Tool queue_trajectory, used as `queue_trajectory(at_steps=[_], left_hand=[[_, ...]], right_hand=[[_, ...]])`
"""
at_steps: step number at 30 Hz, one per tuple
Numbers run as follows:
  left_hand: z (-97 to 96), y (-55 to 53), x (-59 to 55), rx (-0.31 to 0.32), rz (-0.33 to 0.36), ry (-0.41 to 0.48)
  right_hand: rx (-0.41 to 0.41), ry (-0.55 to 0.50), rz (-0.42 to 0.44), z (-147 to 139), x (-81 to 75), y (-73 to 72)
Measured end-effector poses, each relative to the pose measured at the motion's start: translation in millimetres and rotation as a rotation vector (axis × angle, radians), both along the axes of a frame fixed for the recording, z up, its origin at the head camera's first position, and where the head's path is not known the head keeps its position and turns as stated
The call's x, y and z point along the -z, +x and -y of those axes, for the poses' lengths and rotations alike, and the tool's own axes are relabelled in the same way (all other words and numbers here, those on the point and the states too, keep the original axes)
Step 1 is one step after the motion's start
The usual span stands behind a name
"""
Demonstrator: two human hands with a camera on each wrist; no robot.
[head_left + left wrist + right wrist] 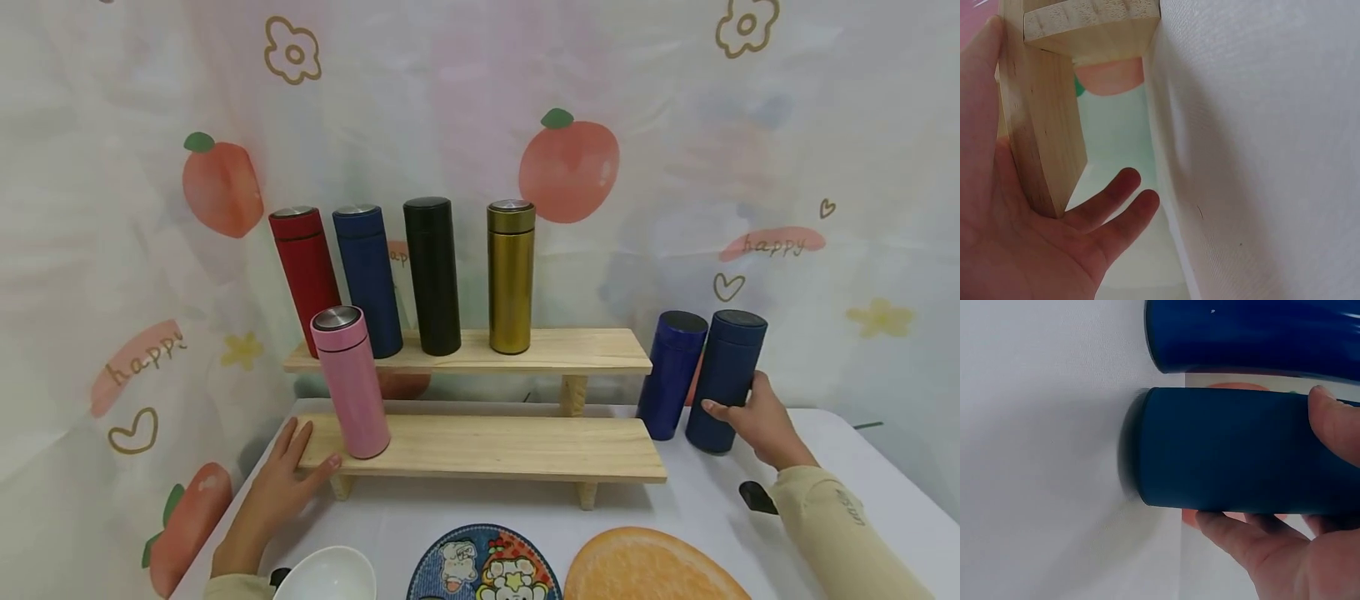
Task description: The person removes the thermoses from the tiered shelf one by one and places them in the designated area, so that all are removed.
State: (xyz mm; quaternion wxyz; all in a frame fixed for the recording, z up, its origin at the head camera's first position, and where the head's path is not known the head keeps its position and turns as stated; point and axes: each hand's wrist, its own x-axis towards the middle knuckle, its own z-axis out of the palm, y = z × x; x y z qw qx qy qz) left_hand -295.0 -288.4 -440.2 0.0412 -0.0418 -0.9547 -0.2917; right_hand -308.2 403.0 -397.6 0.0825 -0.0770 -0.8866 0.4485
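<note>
My right hand [765, 425] grips a matte dark blue thermos bottle [726, 379] low on its body, thumb across the front and fingers around the right side. The bottle is upright; whether its base touches the cloth I cannot tell. Close on its left stands a glossy blue thermos [672, 375]. At the left end of the lower wooden shelf [510, 446], my left hand [281, 479] rests with fingers spread. In the left wrist view, the board end [1047, 131] lies against the palm, two fingers extended past it. A pink thermos [352, 383] stands on that shelf near this hand.
Red [306, 271], blue [369, 283], black [432, 275] and gold [512, 279] thermoses stand on the upper shelf [577, 346]. In front lie a white bowl [330, 575], a cartoon round mat [480, 567] and an orange-slice mat [645, 567]. A patterned cloth backdrop hangs behind.
</note>
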Motion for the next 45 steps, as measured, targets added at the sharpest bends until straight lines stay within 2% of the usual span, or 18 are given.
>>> queue_trajectory(at_steps=[8, 15, 23, 26, 35, 40, 45], left_hand=[[0.0, -1.1, -0.2, -0.004, -0.028, -0.016], [-1.8, -1.2, 3.4, 0.019, -0.046, 0.001], [1.6, 6.1, 10.4, 0.001, -0.015, -0.001], [2.0, 5.0, 9.6, -0.007, -0.007, 0.000], [-9.0, -9.5, 2.2, -0.014, 0.017, 0.035], [-7.0, -4.9, 1.6, -0.033, 0.048, 0.032], [-4.1, -1.0, 0.9, -0.036, 0.035, 0.036]], right_hand=[[-0.026, -0.170, 0.028, 2.4, 4.9, 3.3], [0.001, -0.156, 0.000, 0.7, 11.3, -0.3], [0.014, -0.169, 0.039, 6.6, 14.0, -3.6], [0.016, -0.185, 0.048, 7.8, 13.7, -5.9], [0.078, -0.257, 0.051, 3.8, 9.2, -8.5], [0.059, -0.243, 0.105, 5.1, 10.0, -9.2], [0.043, -0.273, 0.151, 4.7, 8.6, -2.5]])
